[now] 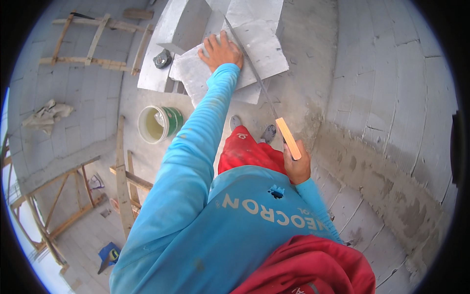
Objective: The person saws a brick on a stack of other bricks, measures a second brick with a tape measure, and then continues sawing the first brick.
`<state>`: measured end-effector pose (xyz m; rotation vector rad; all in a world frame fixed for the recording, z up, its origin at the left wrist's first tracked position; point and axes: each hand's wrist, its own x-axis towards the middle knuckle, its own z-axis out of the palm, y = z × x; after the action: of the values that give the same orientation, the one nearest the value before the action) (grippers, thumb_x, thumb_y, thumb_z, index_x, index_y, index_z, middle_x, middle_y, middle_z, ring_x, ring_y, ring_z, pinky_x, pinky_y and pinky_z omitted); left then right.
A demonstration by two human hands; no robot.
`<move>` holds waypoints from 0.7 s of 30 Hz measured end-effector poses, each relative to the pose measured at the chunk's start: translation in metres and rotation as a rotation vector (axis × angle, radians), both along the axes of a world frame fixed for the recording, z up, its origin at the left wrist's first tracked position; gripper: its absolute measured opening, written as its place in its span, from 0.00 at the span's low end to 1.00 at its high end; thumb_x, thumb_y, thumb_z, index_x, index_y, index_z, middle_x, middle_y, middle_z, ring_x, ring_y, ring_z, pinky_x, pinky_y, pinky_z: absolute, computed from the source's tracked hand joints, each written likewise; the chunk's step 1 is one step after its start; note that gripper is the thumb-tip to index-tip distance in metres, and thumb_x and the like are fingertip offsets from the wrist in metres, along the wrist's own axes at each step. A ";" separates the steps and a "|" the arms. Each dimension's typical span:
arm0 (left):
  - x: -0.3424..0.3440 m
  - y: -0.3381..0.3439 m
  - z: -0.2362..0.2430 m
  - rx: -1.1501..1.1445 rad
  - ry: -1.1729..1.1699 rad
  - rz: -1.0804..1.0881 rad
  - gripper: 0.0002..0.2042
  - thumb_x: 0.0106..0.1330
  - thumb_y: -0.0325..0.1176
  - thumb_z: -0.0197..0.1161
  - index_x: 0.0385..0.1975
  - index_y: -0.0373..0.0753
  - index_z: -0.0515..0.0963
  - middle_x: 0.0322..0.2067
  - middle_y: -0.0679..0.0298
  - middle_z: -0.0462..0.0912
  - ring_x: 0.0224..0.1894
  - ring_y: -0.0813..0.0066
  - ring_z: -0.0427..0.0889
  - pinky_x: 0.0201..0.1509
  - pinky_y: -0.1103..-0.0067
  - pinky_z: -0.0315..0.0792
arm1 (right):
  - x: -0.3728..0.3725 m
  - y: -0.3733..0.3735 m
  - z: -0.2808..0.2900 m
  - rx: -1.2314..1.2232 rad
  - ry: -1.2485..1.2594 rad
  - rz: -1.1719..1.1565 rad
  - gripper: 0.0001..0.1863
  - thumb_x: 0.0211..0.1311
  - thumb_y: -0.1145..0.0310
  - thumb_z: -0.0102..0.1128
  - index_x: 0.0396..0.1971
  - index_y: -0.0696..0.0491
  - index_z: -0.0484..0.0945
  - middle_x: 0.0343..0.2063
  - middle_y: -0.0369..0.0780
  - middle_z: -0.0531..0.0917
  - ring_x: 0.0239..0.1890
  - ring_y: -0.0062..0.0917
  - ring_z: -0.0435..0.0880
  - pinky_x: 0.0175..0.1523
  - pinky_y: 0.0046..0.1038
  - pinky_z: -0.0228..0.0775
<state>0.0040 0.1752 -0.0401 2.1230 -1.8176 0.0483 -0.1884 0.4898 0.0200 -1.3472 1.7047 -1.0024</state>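
Note:
My right hand [298,164] is wrapped round the wooden handle of a hand saw [259,81], low and to the right of my legs. The saw's long narrow blade runs up and away to the left, across a flat grey block slab [264,56]. Spread fingers of my left hand [223,53] press flat on the slab, just left of the blade. The slab lies tilted over other pale blocks. Whether the blade has cut into it I cannot tell.
A tape measure [162,59] rests on a pale block left of the slab. Nearer stands a white and green bucket [149,125] with liquid inside. A wooden ladder-like frame [93,41] is at the far left, timber scaffolding [122,171] at lower left. A block wall [396,93] rises on the right.

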 end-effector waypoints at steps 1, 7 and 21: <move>0.003 0.001 0.000 -0.014 -0.011 0.008 0.24 0.75 0.42 0.50 0.70 0.52 0.69 0.70 0.57 0.66 0.77 0.58 0.55 0.79 0.46 0.41 | -0.003 0.015 -0.001 0.004 0.009 0.001 0.11 0.70 0.69 0.67 0.35 0.55 0.72 0.22 0.48 0.81 0.26 0.47 0.85 0.31 0.38 0.74; -0.003 -0.001 -0.009 -0.034 -0.014 0.007 0.24 0.75 0.42 0.50 0.70 0.53 0.69 0.69 0.57 0.67 0.78 0.57 0.55 0.79 0.44 0.41 | 0.001 -0.007 -0.009 0.013 -0.031 0.016 0.10 0.69 0.69 0.66 0.35 0.56 0.72 0.22 0.48 0.81 0.26 0.48 0.85 0.31 0.38 0.74; -0.001 -0.004 -0.003 0.046 -0.060 -0.001 0.24 0.77 0.43 0.46 0.72 0.54 0.67 0.72 0.57 0.65 0.78 0.57 0.54 0.79 0.44 0.40 | -0.005 -0.007 -0.020 0.046 -0.040 0.016 0.10 0.68 0.68 0.67 0.37 0.56 0.75 0.23 0.48 0.82 0.29 0.49 0.87 0.33 0.40 0.78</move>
<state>0.0030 0.1710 -0.0435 2.1737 -1.8708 0.0714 -0.1934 0.4827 -0.0001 -1.3014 1.6747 -0.9694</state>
